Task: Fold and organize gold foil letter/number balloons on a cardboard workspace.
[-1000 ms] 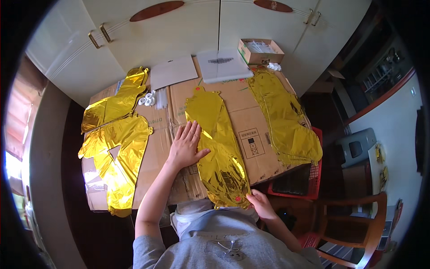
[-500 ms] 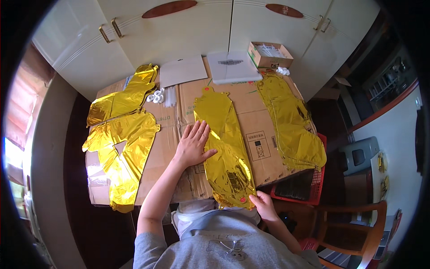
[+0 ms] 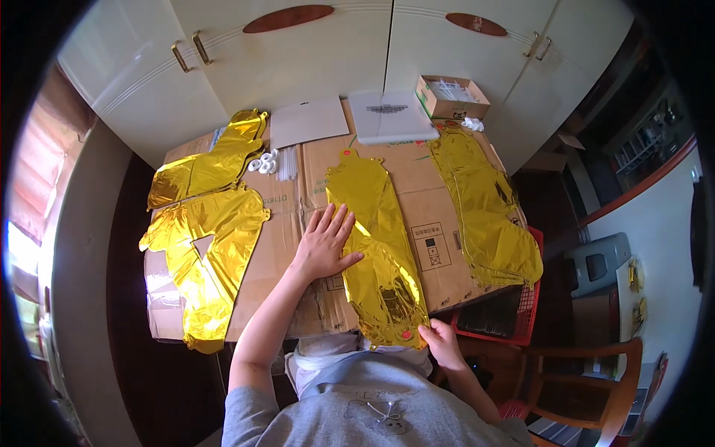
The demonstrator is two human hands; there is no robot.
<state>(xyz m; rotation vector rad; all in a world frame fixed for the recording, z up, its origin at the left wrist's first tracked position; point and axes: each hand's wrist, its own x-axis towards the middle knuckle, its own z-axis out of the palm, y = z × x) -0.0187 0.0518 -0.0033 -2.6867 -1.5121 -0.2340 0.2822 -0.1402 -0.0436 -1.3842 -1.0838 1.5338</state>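
Observation:
A flat gold foil balloon (image 3: 383, 257) lies lengthwise in the middle of the cardboard-covered table, with red dots at its far and near ends. My left hand (image 3: 323, 244) rests flat across its left edge, fingers stretched out. At the near right corner, my right hand (image 3: 441, 344) pinches the balloon's edge between thumb and fingers. To the right lies a second gold foil balloon (image 3: 488, 216). On the left are two more, a far foil balloon (image 3: 212, 164) and a near foil balloon (image 3: 205, 257) with a triangular hole. All look uninflated.
White ribbon rolls (image 3: 264, 162) and clear thin tubes (image 3: 287, 164) sit behind my left hand. Farther back are a grey board (image 3: 310, 123), a clear plastic bag (image 3: 391, 119) and an open cardboard box (image 3: 452, 98). A red basket (image 3: 532, 298) and wooden chair (image 3: 629, 380) stand right.
The view has shifted slightly. My left hand stays flat on the middle balloon and my right hand keeps its pinch on the near corner.

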